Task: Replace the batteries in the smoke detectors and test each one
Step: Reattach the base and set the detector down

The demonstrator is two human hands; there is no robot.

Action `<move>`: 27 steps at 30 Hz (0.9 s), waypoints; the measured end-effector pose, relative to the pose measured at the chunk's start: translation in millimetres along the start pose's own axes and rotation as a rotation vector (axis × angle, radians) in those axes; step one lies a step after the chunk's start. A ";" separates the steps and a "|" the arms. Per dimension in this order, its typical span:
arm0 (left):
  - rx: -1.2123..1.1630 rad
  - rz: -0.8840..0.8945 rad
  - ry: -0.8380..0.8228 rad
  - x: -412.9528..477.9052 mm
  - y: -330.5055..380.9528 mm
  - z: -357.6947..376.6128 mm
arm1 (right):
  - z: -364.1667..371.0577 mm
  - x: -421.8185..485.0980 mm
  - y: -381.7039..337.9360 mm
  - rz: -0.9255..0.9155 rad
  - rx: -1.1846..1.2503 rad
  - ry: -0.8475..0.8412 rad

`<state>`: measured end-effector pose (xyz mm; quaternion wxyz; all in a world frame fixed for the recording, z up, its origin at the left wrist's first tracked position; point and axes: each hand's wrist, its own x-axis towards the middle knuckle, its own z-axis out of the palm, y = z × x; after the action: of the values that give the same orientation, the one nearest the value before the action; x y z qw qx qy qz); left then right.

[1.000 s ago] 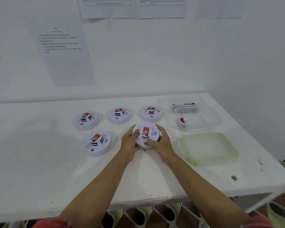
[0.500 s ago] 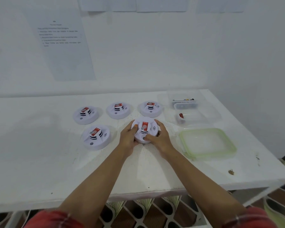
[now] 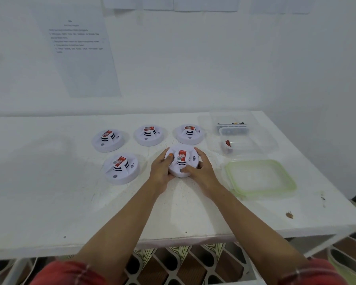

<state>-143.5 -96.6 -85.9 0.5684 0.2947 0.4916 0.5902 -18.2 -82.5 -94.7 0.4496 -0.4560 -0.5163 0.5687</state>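
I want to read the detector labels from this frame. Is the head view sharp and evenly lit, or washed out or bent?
Head view: soft, even light, faint shadows; the white table is washed out, so the nearest white round smoke detector barely stands out; its red label's print is unreadable; wide-angle distortion bows the table edge.

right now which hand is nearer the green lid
Right. The right hand is just left of the green lid; the left hand lies beyond the smoke detector both grip.

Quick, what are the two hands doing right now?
Left hand: holding the left side of the nearest smoke detector.
Right hand: holding its right side.
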 end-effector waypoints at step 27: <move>-0.093 -0.005 0.044 0.4 2.6 0.7 | -1.0 -0.7 -0.8 0.066 0.200 0.037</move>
<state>-144.0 -95.7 -83.4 0.5719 0.2537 0.4769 0.6173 -17.0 -82.9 -93.9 0.4834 -0.4361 -0.4333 0.6232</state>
